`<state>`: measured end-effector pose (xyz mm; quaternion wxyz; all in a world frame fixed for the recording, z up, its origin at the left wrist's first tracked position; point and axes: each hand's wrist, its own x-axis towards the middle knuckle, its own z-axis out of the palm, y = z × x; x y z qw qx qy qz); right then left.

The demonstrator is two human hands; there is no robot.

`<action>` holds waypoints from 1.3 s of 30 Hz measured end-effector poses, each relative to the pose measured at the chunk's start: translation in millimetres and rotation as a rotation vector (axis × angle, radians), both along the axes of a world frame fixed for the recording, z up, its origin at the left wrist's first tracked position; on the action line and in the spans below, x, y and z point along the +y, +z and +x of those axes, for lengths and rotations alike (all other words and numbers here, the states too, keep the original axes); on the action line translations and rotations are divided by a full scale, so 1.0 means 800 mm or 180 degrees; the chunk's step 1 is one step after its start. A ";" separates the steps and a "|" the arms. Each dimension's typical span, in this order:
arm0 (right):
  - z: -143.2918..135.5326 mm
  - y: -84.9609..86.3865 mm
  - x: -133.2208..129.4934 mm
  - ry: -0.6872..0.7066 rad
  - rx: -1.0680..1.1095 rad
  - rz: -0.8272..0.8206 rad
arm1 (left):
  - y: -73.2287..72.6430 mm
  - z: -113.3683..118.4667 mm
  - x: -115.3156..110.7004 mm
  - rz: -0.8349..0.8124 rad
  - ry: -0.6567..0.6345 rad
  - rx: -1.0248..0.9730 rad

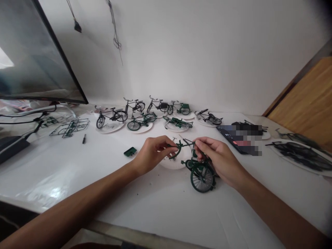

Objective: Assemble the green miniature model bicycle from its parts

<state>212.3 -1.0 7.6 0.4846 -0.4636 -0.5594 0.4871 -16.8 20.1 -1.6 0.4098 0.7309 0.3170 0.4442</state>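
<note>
My right hand (220, 157) is closed on the upper frame of a green model bicycle (202, 178), whose rear wheel hangs down just above the table or touches it; I cannot tell which. No front wheel shows on it. Between the thumb and fingers of my left hand (153, 152) is a thin curved green mudguard (179, 149), held at the front end of the bicycle's frame. Under both hands lies a white plate (168, 166) with small parts on it, partly covered. A small green tray-like piece (130, 151) rests left of my left hand.
Several model bicycles (141, 121) stand or lie on white plates at the back. Left are green parts frames (70, 128) and a small screwdriver (84, 139). A phone (230, 140) lies to the right, near a plate of dark parts (306, 155). A monitor (38, 52) rises at left.
</note>
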 end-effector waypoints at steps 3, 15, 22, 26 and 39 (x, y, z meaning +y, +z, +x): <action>-0.003 0.000 -0.003 -0.0019 0.0076 0.0039 | 0.001 -0.001 -0.002 0.0110 0.0024 0.0017; 0.001 0.000 -0.001 0.0167 0.0312 -0.0150 | 0.005 0.000 -0.005 0.0338 0.0120 0.0004; -0.001 0.001 -0.003 0.0245 0.0259 -0.0170 | 0.000 -0.001 0.000 -0.0050 0.0038 -0.0129; -0.007 0.001 -0.009 0.0429 0.0274 -0.0394 | 0.004 0.002 -0.009 0.0230 -0.0004 0.0130; -0.009 0.007 -0.016 0.0324 -0.0102 -0.0009 | 0.013 -0.014 0.015 -0.0097 -0.0035 -0.0081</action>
